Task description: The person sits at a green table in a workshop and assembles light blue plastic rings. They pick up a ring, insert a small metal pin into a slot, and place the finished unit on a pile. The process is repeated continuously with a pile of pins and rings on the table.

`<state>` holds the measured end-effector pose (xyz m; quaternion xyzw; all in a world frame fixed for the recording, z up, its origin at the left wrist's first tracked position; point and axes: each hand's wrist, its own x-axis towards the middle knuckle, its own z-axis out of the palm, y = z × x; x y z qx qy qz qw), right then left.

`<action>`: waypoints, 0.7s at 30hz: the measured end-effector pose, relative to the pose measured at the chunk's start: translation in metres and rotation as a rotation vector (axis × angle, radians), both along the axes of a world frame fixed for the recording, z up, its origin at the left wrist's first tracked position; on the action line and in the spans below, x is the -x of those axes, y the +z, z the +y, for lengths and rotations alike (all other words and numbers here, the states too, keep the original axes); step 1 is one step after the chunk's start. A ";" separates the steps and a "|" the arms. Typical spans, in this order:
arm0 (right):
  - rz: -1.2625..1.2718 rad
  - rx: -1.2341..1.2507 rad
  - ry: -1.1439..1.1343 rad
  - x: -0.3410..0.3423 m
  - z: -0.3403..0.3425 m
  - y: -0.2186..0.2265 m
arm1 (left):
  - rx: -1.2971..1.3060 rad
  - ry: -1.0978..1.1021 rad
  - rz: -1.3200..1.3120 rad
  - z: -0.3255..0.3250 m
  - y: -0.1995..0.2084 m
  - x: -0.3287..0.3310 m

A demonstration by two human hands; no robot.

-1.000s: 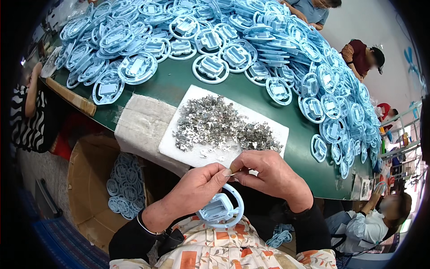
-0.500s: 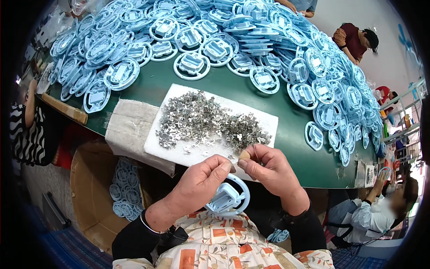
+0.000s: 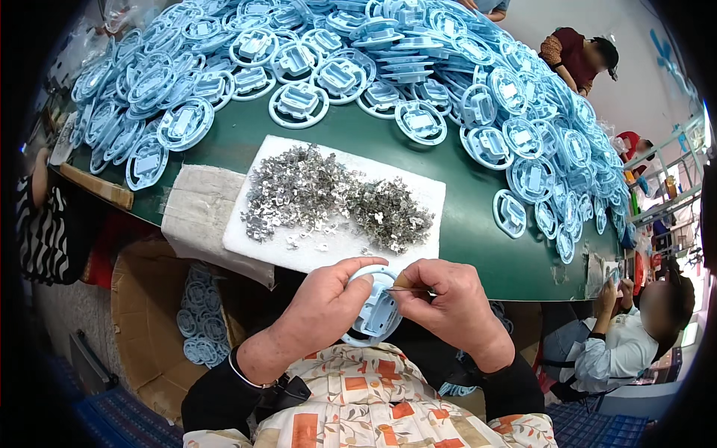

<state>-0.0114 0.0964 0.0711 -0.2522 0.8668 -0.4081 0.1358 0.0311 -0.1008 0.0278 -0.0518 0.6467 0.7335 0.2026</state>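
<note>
My left hand (image 3: 317, 308) is closed on the rim of a light-blue plastic wheel-shaped part (image 3: 379, 313), thumb on its face, and holds it above my lap. The wheel has a raised boxy centre. Fingers of my right hand (image 3: 452, 306) pinch a thin dark metal tool (image 3: 409, 289), its tip at the wheel's raised centre. Whatever lies at the tip is too small to make out. Just beyond my hands, a heap of small silvery metal clips (image 3: 299, 190) covers much of a white foam board (image 3: 261, 257).
A large pile of similar blue wheels (image 3: 418, 56) fills the far side of the green table (image 3: 239, 123). Grey cloth (image 3: 202, 205) lies left of the board. A cardboard box (image 3: 146, 299) with wheels inside stands lower left. A person in white (image 3: 597, 343) sits at right.
My hands have come down closer together. My left hand now grips the wheel that hung below it, and the thin tool in my right hand now meets the wheel. The view has shifted slightly.
</note>
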 end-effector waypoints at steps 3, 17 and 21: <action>0.136 -0.035 0.009 -0.005 -0.002 -0.006 | -0.009 0.010 0.021 0.004 -0.004 -0.001; 0.340 -0.302 0.225 -0.023 0.007 -0.009 | -0.193 0.049 -0.060 0.002 -0.030 0.006; 0.121 -0.220 0.051 -0.014 0.011 0.005 | -0.146 0.107 -0.017 0.005 -0.026 0.006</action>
